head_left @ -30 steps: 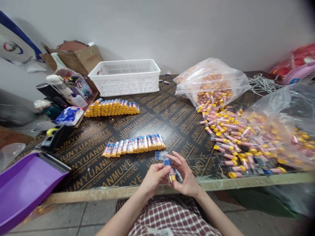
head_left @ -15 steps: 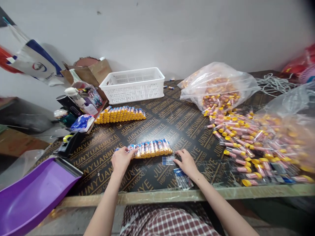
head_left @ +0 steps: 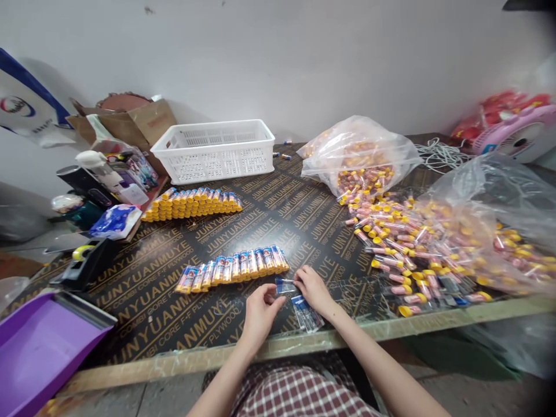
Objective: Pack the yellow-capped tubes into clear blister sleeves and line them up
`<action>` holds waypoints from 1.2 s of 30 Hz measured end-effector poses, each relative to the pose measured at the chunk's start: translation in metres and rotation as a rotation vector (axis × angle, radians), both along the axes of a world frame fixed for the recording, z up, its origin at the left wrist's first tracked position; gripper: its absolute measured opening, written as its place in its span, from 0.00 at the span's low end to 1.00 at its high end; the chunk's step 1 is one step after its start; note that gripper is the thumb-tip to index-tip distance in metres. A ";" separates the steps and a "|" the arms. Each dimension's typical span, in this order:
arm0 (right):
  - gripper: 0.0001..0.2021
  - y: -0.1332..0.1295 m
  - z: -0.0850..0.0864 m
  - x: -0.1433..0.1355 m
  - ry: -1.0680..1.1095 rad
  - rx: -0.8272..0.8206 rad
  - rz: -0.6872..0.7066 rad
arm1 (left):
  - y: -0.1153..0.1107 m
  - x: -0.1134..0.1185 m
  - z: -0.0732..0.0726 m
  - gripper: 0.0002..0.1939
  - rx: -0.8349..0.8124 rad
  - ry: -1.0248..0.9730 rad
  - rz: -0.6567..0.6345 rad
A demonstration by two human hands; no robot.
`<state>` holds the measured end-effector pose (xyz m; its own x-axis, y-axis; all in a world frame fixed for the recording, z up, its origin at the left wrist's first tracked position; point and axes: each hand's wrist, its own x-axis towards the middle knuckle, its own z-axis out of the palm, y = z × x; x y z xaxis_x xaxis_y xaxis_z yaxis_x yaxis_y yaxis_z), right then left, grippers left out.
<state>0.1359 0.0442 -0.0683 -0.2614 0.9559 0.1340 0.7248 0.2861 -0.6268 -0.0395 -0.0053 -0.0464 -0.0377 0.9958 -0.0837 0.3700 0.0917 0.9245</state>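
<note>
A row of blue-and-yellow tubes lies side by side on the dark printed table. Just right of the row's near end, my right hand pinches the edge of a small clear and blue wrapper. My left hand is at the wrapper's left side, thumb and fingers curled with a gap between them and nothing visible in it. Below my right hand lies a fanned stack of wrappers. Pink tubes with yellow caps are heaped to the right.
A stacked pile of yellow-ended tubes is at back left, before a white basket. Clear bags spill pink tubes. A purple dustpan, a tape dispenser and bottles stand left; a pink fan is far right.
My left hand has left the row of tubes and moved right, beside the wrapper. My right hand now holds the wrapper's edge. The view has turned to the right.
</note>
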 end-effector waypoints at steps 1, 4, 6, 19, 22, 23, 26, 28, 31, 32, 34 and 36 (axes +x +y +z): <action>0.06 -0.003 0.004 0.000 0.015 0.003 -0.002 | -0.001 0.001 -0.003 0.19 0.007 -0.025 0.047; 0.05 -0.018 0.019 -0.002 0.054 0.012 -0.002 | -0.003 0.004 -0.006 0.27 -0.016 -0.132 0.158; 0.04 -0.030 0.031 -0.005 0.059 0.011 0.014 | -0.004 0.006 -0.005 0.24 -0.086 -0.276 0.176; 0.15 0.012 0.027 0.154 -0.590 0.166 -0.420 | -0.003 0.008 0.014 0.15 -0.436 -0.775 0.135; 0.13 0.022 0.017 0.169 -0.652 0.170 -0.366 | -0.002 0.008 0.011 0.14 -0.464 -0.822 0.159; 0.13 0.023 0.016 0.170 -0.666 0.170 -0.350 | -0.002 0.008 0.010 0.14 -0.475 -0.839 0.176; 0.16 0.021 0.022 0.163 -0.670 0.193 -0.347 | -0.001 0.003 0.009 0.12 -0.516 -0.880 0.222; 0.17 0.013 0.033 0.146 -0.520 0.243 -0.361 | -0.001 -0.001 0.009 0.11 -0.538 -0.900 0.243; 0.12 -0.013 0.053 0.102 -0.001 0.256 -0.283 | 0.000 -0.007 0.009 0.09 -0.552 -0.932 0.285; 0.10 -0.024 0.058 0.084 0.160 0.214 -0.242 | 0.001 -0.008 0.009 0.08 -0.552 -0.944 0.305; 0.08 -0.046 0.064 0.050 0.404 0.150 -0.180 | 0.002 -0.009 0.010 0.06 -0.554 -0.966 0.359; 0.08 -0.065 0.064 0.023 0.530 0.129 -0.139 | 0.004 -0.009 0.010 0.06 -0.561 -0.988 0.431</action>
